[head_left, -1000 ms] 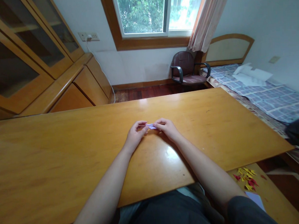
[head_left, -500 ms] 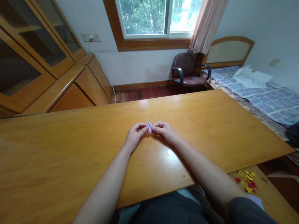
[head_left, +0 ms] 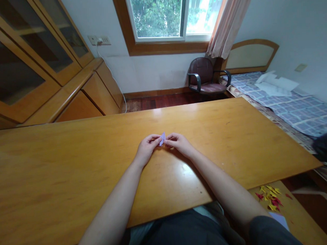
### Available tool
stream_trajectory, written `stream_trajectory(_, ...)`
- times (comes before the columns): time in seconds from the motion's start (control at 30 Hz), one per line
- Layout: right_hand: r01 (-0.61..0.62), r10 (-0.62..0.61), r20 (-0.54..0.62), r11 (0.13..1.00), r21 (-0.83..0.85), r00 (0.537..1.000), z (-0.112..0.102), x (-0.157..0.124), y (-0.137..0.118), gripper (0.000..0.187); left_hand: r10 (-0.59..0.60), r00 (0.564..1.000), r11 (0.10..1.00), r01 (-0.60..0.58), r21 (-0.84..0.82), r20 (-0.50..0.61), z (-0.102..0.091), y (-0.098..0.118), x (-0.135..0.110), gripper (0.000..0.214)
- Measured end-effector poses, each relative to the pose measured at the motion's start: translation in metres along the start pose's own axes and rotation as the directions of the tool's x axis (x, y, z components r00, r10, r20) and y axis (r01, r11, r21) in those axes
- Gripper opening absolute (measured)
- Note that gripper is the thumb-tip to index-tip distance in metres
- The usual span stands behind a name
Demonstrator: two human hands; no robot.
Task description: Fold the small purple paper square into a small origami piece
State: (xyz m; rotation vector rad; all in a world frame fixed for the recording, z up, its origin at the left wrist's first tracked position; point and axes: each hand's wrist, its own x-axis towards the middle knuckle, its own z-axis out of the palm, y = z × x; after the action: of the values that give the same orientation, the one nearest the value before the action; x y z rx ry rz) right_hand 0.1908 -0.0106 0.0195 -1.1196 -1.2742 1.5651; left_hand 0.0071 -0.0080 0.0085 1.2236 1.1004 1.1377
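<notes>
over the table (head_left: 74,168), closer to its far edge than its near one, a folded purple paper (head_left: 162,139) is held tilted. the left hand (head_left: 148,146) pinches one side, the right hand (head_left: 181,142) the other, both with knuckles bent. the forearms (head_left: 127,182) reach across the near edge, angling inward.

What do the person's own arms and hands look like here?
The left hand and right hand are bare, without gloves, and no watch or bracelet shows at either wrist. A plain dark fabric sleeve covers the upper right arm; no left sleeve is in view.
</notes>
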Motion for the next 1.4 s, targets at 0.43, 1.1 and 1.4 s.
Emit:
stream_trajectory(0.43,0.026,-0.026,0.001,0.999,0.047,1.0,0.001,0.0,-0.004,0.042,0.05,0.997,0.991,-0.055,0.119,0.051,0.003,0.012,-0.005,0.039)
stream_trajectory(1.1,0.039,-0.034,-0.051,0.993,0.114,0.998,-0.002,0.004,0.0,0.04,0.064,0.997,0.984,-0.072,0.161,0.054,0.002,0.003,-0.003,0.042)
stream_trajectory(1.4,0.024,-0.02,-0.043,0.993,0.113,0.999,-0.003,0.004,0.002,0.038,0.106,0.99,0.962,-0.127,0.243,0.096,-0.001,0.002,-0.003,0.036)
